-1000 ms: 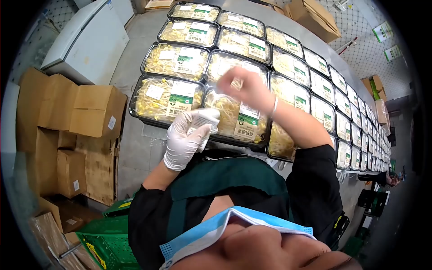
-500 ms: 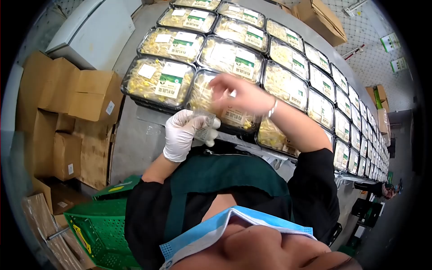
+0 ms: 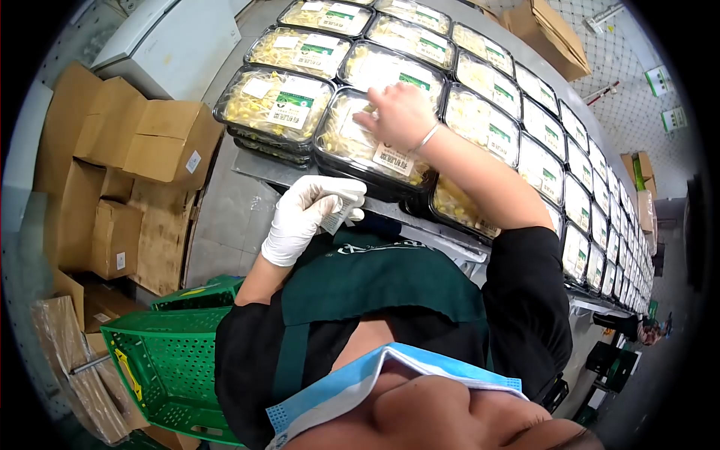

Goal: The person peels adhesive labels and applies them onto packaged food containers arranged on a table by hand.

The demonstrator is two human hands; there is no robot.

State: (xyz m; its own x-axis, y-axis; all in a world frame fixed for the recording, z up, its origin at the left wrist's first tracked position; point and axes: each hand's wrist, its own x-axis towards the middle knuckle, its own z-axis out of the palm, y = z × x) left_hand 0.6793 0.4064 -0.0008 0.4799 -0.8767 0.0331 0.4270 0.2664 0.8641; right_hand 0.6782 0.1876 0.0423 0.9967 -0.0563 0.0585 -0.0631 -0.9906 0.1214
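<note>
My left hand (image 3: 296,217), in a white glove, is closed around a small stack of printed paper labels (image 3: 340,210) just off the table's near edge. My bare right hand (image 3: 405,116) is over a clear-lidded black tray of bean sprouts (image 3: 349,139) in the nearest row. Its thumb and fingers are apart on or just above the lid; whether the fingertips touch is unclear. A green-and-white printed label on that lid is partly hidden beneath the hand. Left of it, another bean sprout tray (image 3: 276,105) tops a stack and bears a small white label.
Many more packed trays (image 3: 484,124) run in rows along the table to the right. Open cardboard boxes (image 3: 161,142) and a white chest-like appliance (image 3: 169,45) stand at the left. Green plastic crates (image 3: 176,367) sit at lower left. A folded carton (image 3: 547,37) lies at the far side.
My right hand has moved up and away from me over the same tray. My left hand, still on the labels, has shifted slightly lower and left.
</note>
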